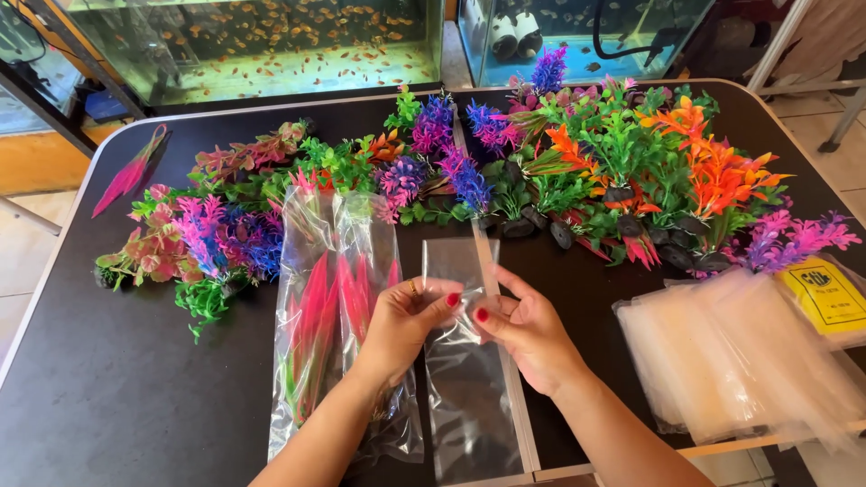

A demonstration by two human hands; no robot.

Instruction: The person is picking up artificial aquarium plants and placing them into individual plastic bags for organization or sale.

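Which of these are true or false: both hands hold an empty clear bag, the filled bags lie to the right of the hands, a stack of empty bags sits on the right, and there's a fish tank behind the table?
1. Both hands hold an empty clear bag. True: the left hand and right hand pinch the clear bag near its top.
2. The filled bags lie to the right of the hands. False: the filled bags, with pink plants inside, lie to the left.
3. A stack of empty bags sits on the right. True: the stack of bags is there.
4. A fish tank stands behind the table. True: the fish tank holds orange fish.
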